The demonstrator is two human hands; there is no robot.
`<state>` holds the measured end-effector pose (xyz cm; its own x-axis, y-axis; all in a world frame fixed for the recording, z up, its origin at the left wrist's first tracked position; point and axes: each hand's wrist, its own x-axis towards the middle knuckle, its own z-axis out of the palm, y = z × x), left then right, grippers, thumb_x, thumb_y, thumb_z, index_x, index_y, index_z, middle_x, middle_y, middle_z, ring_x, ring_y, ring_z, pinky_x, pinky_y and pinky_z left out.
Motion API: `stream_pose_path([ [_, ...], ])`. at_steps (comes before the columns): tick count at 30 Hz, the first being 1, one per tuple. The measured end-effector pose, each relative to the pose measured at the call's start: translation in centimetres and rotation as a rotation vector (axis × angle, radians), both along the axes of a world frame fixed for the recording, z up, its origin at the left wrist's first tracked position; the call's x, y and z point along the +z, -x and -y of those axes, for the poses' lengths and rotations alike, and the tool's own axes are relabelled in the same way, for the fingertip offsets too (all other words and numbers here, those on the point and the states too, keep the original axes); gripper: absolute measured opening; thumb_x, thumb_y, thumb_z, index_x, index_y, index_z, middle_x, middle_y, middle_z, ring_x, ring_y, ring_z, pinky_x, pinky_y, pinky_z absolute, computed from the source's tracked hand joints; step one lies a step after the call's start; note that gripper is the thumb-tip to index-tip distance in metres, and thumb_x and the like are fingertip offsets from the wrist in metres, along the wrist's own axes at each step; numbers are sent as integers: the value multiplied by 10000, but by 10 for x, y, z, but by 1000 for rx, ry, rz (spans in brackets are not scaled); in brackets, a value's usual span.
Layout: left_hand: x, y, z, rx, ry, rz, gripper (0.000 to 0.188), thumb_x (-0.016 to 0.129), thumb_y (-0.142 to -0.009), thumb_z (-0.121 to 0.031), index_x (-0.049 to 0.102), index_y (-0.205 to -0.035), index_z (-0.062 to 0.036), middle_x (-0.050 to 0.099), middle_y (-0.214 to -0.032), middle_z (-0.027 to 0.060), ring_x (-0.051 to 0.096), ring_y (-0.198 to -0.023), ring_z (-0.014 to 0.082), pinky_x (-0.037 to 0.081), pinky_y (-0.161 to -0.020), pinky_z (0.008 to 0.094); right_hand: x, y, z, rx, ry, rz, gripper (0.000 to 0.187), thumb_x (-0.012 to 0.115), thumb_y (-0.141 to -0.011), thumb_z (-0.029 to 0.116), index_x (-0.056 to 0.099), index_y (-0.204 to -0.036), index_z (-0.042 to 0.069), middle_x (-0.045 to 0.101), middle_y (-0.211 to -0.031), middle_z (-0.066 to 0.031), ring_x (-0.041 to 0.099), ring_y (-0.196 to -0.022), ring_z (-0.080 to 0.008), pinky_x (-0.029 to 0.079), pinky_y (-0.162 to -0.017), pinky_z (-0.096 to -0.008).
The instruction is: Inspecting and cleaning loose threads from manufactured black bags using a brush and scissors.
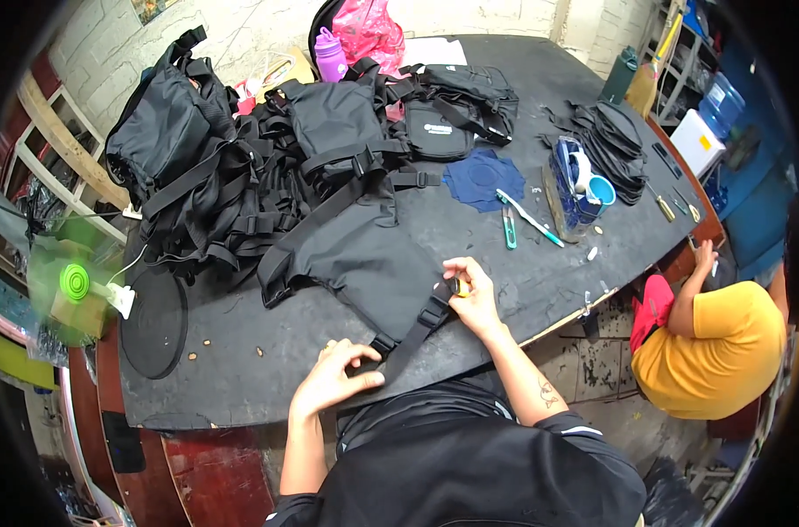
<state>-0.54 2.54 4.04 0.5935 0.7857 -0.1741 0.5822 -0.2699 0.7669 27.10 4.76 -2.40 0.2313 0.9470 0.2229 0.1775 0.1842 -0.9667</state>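
A black fabric bag (377, 272) lies flat in front of me, with its straps spread on the table. My left hand (336, 376) is at the bag's near corner, thumb and fingers curled round the end of a black strap (408, 347). Close to those fingertips sits a black plastic buckle (384, 343). A second buckle (433, 311) is on the strap nearer my right hand (476, 303). That hand is closed on a small yellow-and-black object (458, 287) at the bag's right edge; its kind is mostly hidden by the fingers.
Black bags (333, 119) and tangled straps pile up at the back left. Blue cloth (484, 179), a green cutter (509, 228), a toothbrush (529, 218) and a clear container (571, 189) lie rightward. A green fan (74, 281) stands left; a person in yellow (715, 351) sits right.
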Motion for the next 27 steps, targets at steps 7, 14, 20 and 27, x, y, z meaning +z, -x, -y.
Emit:
stream_pose_path([
  [7,-10,12,4,-34,11,-85,291,708,-728,-332,659,-746,-45,473,-776,40,407,-870,196,294,-844,316,-4,1,-6,-124,90,-355,106,651,-757,58,575,-825,31,548,-739,14,495,-700,-57,399,-660,-197],
  [14,11,28,-4,83,134,277,220,653,-808,-235,669,-710,-39,429,-781,1,383,-862,155,325,-804,288,-2,-9,-7,-72,238,-371,107,617,-715,-19,596,-808,28,561,-708,19,507,-664,-66,401,-627,-203],
  [20,17,13,-5,260,46,321,140,638,-808,-142,668,-902,-42,505,-832,16,448,-816,127,370,-773,261,-4,-13,-3,-9,326,-458,96,566,-735,-22,595,-813,26,541,-702,24,490,-653,-68,384,-608,-208],
  [27,12,-89,-36,143,-454,334,442,613,-788,-72,513,-1219,-79,578,-953,83,547,-899,165,431,-819,287,0,-6,-2,-10,198,-262,55,557,-760,17,566,-813,28,539,-756,17,475,-694,-67,378,-640,-212],
])
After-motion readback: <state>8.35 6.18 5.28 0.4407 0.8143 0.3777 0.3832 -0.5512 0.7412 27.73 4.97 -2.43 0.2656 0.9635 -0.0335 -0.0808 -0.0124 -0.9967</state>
